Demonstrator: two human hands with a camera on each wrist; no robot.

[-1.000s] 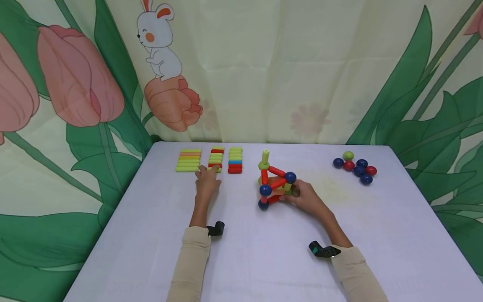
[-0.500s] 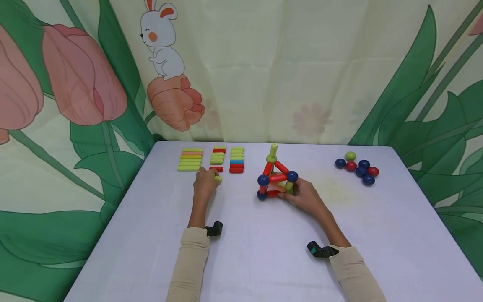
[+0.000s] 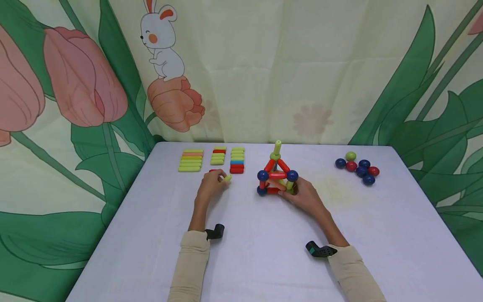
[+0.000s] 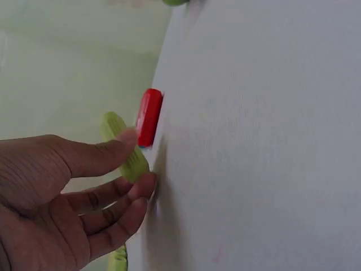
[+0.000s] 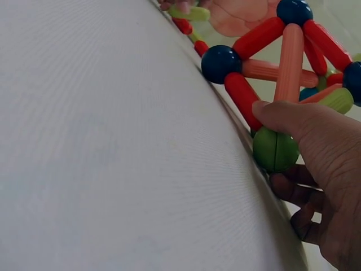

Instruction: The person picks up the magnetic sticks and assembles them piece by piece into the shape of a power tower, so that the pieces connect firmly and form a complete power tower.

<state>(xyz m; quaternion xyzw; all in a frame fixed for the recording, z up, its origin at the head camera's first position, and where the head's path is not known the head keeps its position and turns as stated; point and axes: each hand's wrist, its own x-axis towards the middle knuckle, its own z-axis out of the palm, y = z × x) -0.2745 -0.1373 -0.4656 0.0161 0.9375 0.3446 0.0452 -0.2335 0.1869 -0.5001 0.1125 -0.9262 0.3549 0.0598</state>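
Note:
My left hand (image 3: 212,184) pinches a light green rod (image 4: 134,164) between thumb and fingers, held just above the table. Across from it, my right hand (image 3: 305,195) grips the lower right corner of a frame built of rods and balls (image 3: 278,175). In the right wrist view the thumb lies by a green ball (image 5: 275,151) at that corner, fingers curled beneath. Red and orange rods join blue balls in the frame. A green ball (image 3: 275,156) tops it, with a light green rod (image 3: 277,147) standing up from there. The frame's far side is partly hidden.
Rods lie in three groups at the back left: a left stack (image 3: 190,160), a middle stack (image 3: 218,156) and a right stack (image 3: 237,160). Several loose blue, red and green balls (image 3: 361,171) sit at the back right. A curtain (image 3: 249,84) hangs behind the table.
My left hand has picked the light green rod from the front of the middle stack and moved right with it. The right hand has turned and straightened the frame.

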